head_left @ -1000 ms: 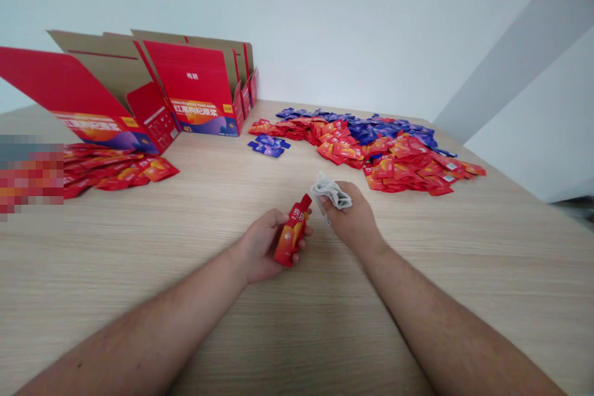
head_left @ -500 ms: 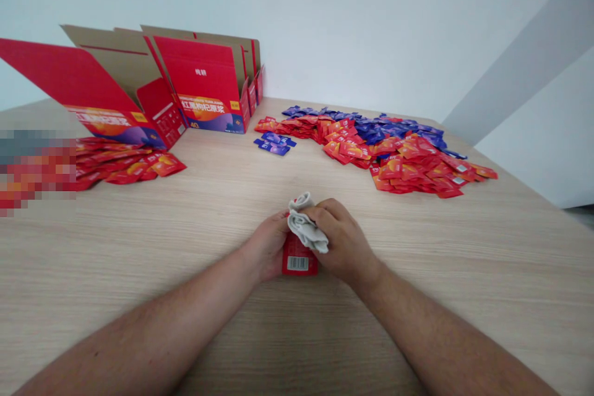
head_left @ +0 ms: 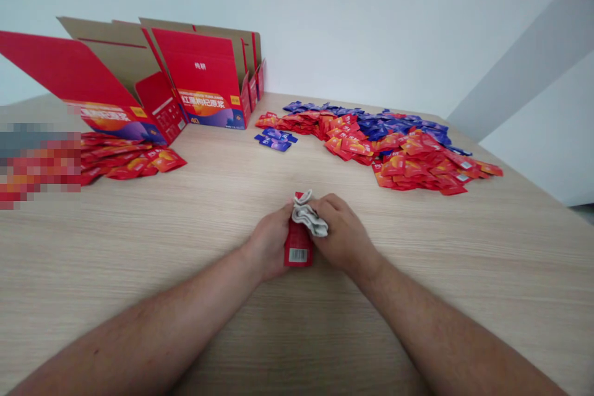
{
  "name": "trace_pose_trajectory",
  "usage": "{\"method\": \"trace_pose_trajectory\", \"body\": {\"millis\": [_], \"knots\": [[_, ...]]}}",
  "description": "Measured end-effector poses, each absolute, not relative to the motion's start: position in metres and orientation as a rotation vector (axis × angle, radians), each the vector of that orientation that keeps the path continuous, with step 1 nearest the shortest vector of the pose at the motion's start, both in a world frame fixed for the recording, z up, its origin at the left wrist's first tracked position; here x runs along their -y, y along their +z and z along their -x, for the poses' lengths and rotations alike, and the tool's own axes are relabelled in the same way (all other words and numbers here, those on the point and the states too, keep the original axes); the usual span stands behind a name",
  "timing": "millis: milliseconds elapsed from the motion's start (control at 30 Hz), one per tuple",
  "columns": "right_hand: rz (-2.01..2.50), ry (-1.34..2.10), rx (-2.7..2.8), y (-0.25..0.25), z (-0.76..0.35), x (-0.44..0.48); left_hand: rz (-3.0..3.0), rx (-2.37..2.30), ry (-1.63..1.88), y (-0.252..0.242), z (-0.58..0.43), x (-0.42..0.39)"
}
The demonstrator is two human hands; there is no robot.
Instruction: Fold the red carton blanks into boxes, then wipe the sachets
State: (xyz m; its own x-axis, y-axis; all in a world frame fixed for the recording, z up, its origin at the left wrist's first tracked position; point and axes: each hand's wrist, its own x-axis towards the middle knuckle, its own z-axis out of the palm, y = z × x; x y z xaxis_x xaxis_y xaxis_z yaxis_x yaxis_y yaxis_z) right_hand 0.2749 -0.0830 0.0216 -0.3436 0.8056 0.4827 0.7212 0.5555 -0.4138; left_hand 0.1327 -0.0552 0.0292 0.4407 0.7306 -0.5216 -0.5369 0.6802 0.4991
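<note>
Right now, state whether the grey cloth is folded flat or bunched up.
Bunched up: the grey cloth is crumpled into ridged folds, pressed by the right hand against the top of the red sachet.

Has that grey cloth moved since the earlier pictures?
Yes. Measured against the small purple sachets, the grey cloth has moved left and nearer the person, and the right hand now presses it against the red pouch.
</note>
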Motion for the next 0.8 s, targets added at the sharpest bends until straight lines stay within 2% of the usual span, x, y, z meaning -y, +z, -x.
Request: {"method": "trace_pose_trajectory", "body": {"millis": [133,300,400,533,667,800], "knots": [[1.041,0.197,2.31,0.022,-0.272,0.086,-0.243,-0.751,0.817,0.031,-0.129,0.051],[1.193,0.197,2.198,0.023,-0.271,0.089,-0.271,-0.72,0.875,0.033,-0.127,0.046],[1.037,0.244,2.377,0.023,-0.269,0.092,-0.274,-0.769,0.908,0.033,-0.126,0.046],[1.145,0.244,2.19,0.022,-0.268,0.09,-0.291,-0.724,0.89,0.035,-0.125,0.048],[1.1,0.196,2.288,0.021,-0.274,0.084,-0.297,-0.749,0.834,0.034,-0.128,0.052],[1.242,0.119,2.022,0.024,-0.281,0.081,-0.337,-0.731,0.719,0.023,-0.134,0.058]]}}
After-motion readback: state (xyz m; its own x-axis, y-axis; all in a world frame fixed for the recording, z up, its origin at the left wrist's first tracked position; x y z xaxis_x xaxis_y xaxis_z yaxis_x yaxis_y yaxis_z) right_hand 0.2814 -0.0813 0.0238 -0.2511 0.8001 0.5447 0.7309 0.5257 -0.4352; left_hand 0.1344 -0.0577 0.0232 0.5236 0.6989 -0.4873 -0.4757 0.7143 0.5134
